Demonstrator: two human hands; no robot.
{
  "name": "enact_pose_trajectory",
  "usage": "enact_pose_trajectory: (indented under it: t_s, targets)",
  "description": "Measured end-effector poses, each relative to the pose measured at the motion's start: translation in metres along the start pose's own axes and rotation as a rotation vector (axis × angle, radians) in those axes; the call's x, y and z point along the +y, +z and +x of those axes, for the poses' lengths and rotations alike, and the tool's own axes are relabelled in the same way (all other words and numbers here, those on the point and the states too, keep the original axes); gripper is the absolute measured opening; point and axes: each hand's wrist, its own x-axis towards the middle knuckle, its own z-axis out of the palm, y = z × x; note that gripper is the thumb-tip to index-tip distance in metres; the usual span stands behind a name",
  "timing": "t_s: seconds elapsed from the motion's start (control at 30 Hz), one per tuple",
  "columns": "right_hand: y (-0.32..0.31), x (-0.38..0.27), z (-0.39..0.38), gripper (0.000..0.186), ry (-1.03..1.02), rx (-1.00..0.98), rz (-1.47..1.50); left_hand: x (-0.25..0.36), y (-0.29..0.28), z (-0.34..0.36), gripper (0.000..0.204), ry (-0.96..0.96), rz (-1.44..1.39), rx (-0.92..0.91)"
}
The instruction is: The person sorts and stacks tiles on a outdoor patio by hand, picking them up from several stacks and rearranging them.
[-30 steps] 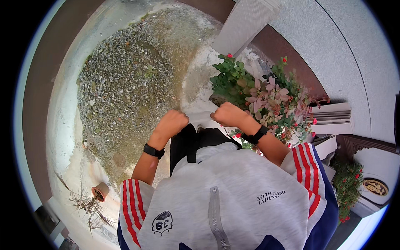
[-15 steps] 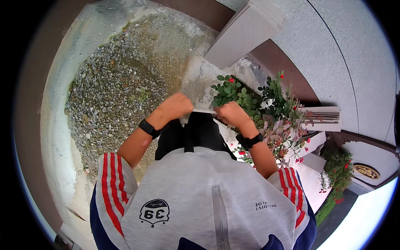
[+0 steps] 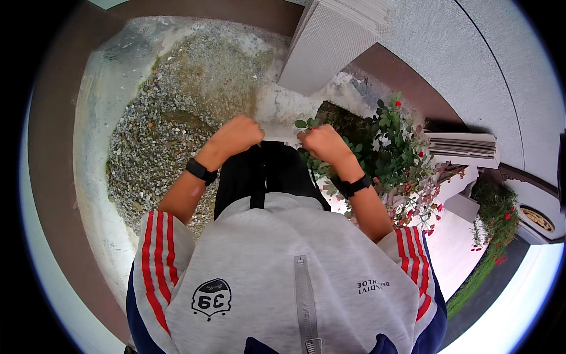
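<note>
My left hand and my right hand are out in front of my waist, fingers curled round either end of a pale, flat strip or board, seen mostly edge-on. Its underside is hidden. Black trousers show below it. Just beside my right hand are the green leaves and red flowers of a rose bush.
A gravel patch lies left on pale concrete. A tall stack of grey panels stands ahead; another stack is at the right. A brown wall base, grey wall and further flowering plants border the right.
Both hands and the pale strip have moved up in the view. More trouser shows. The leaves ahead now uncover a dark planter bed, and the potted dry plant at lower left has left view.
</note>
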Motion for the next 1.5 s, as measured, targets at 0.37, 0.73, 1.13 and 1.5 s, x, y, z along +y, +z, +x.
enact_pose_trajectory:
  t_s: [0.37, 0.73, 1.13, 1.5]
  targets:
    - [-0.035, 0.087, 0.039, 0.009, 0.138, 0.005, -0.015, -0.093, -0.005, 0.105, 0.005, 0.184, -0.031, -0.044]
    - [-0.07, 0.115, 0.162, 0.008, 0.146, 0.032, -0.073, -0.203, -0.041, 0.094, 0.017, 0.052, -0.21, -0.028]
    - [0.017, 0.13, 0.312, 0.014, -0.1, 0.167, -0.069, -0.277, -0.021, 0.027, 0.022, -0.302, -0.092, -0.137]
    - [0.046, 0.121, 0.38, 0.009, -0.083, 0.164, 0.003, -0.331, -0.004, -0.007, 0.02, -0.446, -0.105, -0.201]
